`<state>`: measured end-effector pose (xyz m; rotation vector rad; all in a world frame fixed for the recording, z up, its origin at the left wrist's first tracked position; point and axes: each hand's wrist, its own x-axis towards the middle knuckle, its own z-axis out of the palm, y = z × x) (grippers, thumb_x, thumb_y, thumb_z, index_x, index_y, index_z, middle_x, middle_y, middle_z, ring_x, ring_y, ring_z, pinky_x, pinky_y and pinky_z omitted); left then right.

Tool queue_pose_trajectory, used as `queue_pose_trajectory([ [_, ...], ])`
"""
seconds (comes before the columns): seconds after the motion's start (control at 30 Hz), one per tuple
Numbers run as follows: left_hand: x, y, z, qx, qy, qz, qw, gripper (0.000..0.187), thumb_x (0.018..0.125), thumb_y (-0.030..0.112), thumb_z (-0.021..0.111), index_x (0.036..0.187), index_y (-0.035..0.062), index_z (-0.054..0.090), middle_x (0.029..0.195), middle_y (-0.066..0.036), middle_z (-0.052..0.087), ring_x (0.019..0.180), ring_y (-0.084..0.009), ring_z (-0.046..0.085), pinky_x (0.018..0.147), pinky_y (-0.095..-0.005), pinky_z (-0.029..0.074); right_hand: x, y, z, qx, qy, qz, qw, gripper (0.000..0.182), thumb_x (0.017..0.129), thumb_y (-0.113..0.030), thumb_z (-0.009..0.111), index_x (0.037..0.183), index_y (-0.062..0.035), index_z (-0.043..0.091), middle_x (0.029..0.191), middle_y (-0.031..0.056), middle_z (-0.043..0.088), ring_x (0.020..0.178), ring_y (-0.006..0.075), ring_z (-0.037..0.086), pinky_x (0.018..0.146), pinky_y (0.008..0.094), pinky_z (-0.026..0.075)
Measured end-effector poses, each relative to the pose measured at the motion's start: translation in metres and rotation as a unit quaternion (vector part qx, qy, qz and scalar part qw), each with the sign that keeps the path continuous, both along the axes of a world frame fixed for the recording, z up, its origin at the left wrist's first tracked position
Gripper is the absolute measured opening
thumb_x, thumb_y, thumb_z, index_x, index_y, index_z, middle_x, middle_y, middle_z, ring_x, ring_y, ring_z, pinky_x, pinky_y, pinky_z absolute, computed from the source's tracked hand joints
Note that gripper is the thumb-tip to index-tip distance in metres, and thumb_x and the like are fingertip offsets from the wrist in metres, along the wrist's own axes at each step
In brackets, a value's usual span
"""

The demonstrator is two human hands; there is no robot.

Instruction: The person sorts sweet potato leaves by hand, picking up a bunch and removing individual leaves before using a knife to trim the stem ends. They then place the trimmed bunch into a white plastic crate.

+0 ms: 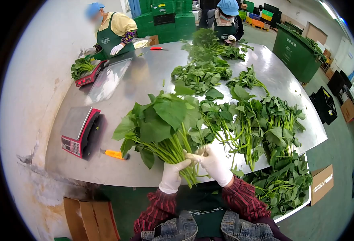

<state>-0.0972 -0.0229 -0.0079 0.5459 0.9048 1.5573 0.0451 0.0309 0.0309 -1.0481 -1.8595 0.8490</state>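
Note:
My left hand (173, 176), in a white glove, is closed around the lower stems of a bunch of leafy greens (161, 124). The broad leaves point away from me and to the left, with the cut stem ends towards me. My right hand (214, 164), also gloved, has its fingers pinched together at the right side of the same stems, touching the left fingertips. Exactly which stems it grips is partly hidden. Loose leafy greens (245, 128) lie on the metal table (144, 76) just beyond and right of my right hand.
At left stand a red scale (77, 132), an orange-handled knife (114, 154) and plastic bags (109, 80). A second scale (90, 76) holds greens. A white crate (279, 219) of greens is at my right. Two co-workers (114, 36) (225, 24) stand across the table.

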Motion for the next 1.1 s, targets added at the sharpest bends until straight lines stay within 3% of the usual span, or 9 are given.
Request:
queue_pose_trajectory([
  [0.1, 0.003, 0.0, -0.001, 0.001, 0.068, -0.017, 0.998, 0.031, 0.071, -0.005, 0.064, 0.1, 0.0013, 0.056, 0.09, -0.004, 0.06, 0.083, -0.0157, 0.06, 0.076, -0.0272, 0.047, -0.007, 0.011, 0.027, -0.057, 0.008, -0.014, 0.998, 0.041, 0.071, -0.034, 0.075, 0.083, 0.0011, 0.057, 0.06, 0.0099, 0.057, 0.05, 0.0157, 0.055, 0.046, 0.0277, 0.044],
  [0.17, 0.008, 0.0, 0.002, 0.006, 0.089, -0.003, 0.996, 0.031, 0.069, -0.004, 0.065, 0.099, 0.0014, 0.057, 0.089, -0.004, 0.06, 0.084, -0.0143, 0.058, 0.076, -0.0254, 0.045, -0.011, 0.019, 0.029, 0.03, 0.007, -0.022, 0.999, 0.036, 0.076, -0.03, 0.072, 0.086, 0.0007, 0.056, 0.061, 0.0095, 0.056, 0.05, 0.0155, 0.054, 0.048, 0.0282, 0.044],
  [0.23, 0.007, -0.002, 0.0, -0.005, 0.095, -0.013, 0.995, 0.03, 0.07, -0.003, 0.065, 0.099, 0.0017, 0.057, 0.09, -0.004, 0.06, 0.084, -0.0141, 0.058, 0.076, -0.0259, 0.045, -0.014, 0.025, 0.025, -0.052, 0.011, -0.009, 0.999, 0.027, 0.081, -0.023, 0.067, 0.088, -0.0001, 0.056, 0.064, 0.0099, 0.057, 0.051, 0.0161, 0.054, 0.05, 0.0292, 0.045],
  [0.3, 0.007, -0.001, 0.0, -0.003, 0.07, -0.018, 0.997, 0.031, 0.072, -0.003, 0.064, 0.102, 0.0018, 0.055, 0.091, -0.005, 0.06, 0.084, -0.0167, 0.059, 0.075, -0.0285, 0.047, -0.017, 0.027, 0.014, -0.036, 0.129, 0.031, 0.99, 0.022, 0.083, -0.02, 0.064, 0.087, -0.0006, 0.055, 0.066, 0.0104, 0.057, 0.053, 0.0172, 0.055, 0.052, 0.03, 0.045],
  [0.4, 0.012, -0.004, 0.008, -0.011, -0.017, -0.069, 0.997, 0.034, 0.074, -0.004, 0.062, 0.106, 0.0021, 0.052, 0.091, -0.006, 0.06, 0.082, -0.0199, 0.06, 0.073, -0.0314, 0.049, -0.014, 0.02, 0.029, -0.091, 0.099, 0.013, 0.991, 0.02, 0.085, -0.013, 0.061, 0.1, 0.001, 0.057, 0.083, 0.0072, 0.064, 0.067, 0.0118, 0.055, 0.065, 0.0242, 0.045],
  [0.63, 0.015, -0.004, 0.011, -0.053, -0.062, -0.026, 0.996, 0.037, 0.073, -0.009, 0.062, 0.107, 0.0017, 0.05, 0.09, -0.008, 0.058, 0.08, -0.0219, 0.061, 0.072, -0.0336, 0.052, -0.015, 0.022, 0.009, -0.133, 0.151, -0.073, 0.977, 0.019, 0.087, -0.013, 0.06, 0.092, 0.0043, 0.052, 0.083, 0.0085, 0.064, 0.07, 0.011, 0.057, 0.065, 0.0232, 0.045],
  [0.73, 0.008, -0.002, 0.006, -0.029, -0.083, 0.016, 0.996, 0.038, 0.073, -0.009, 0.065, 0.106, 0.0023, 0.05, 0.089, -0.01, 0.059, 0.078, -0.022, 0.062, 0.071, -0.0329, 0.053, -0.008, 0.02, 0.018, -0.215, 0.293, -0.069, 0.929, 0.014, 0.086, -0.01, 0.059, 0.089, 0.0023, 0.052, 0.078, 0.006, 0.061, 0.065, 0.0079, 0.052, 0.062, 0.0219, 0.043],
  [0.97, 0.001, -0.001, 0.007, -0.031, -0.061, 0.016, 0.998, 0.039, 0.074, -0.007, 0.064, 0.108, 0.0048, 0.049, 0.09, -0.01, 0.059, 0.074, -0.0219, 0.06, 0.066, -0.0316, 0.052, 0.0, 0.018, 0.009, -0.228, 0.438, -0.022, 0.869, 0.012, 0.085, -0.007, 0.057, 0.091, 0.0026, 0.052, 0.088, 0.0068, 0.059, 0.072, 0.0099, 0.053, 0.068, 0.0217, 0.043],
  [1.1, 0.0, -0.002, 0.011, -0.035, -0.056, 0.025, 0.998, 0.039, 0.073, -0.008, 0.064, 0.108, 0.0042, 0.05, 0.09, -0.01, 0.059, 0.076, -0.0219, 0.061, 0.068, -0.0325, 0.053, 0.011, 0.027, 0.006, -0.241, 0.375, 0.004, 0.895, 0.014, 0.085, -0.008, 0.056, 0.094, 0.0027, 0.056, 0.083, 0.006, 0.06, 0.071, 0.0103, 0.053, 0.068, 0.0222, 0.043],
])
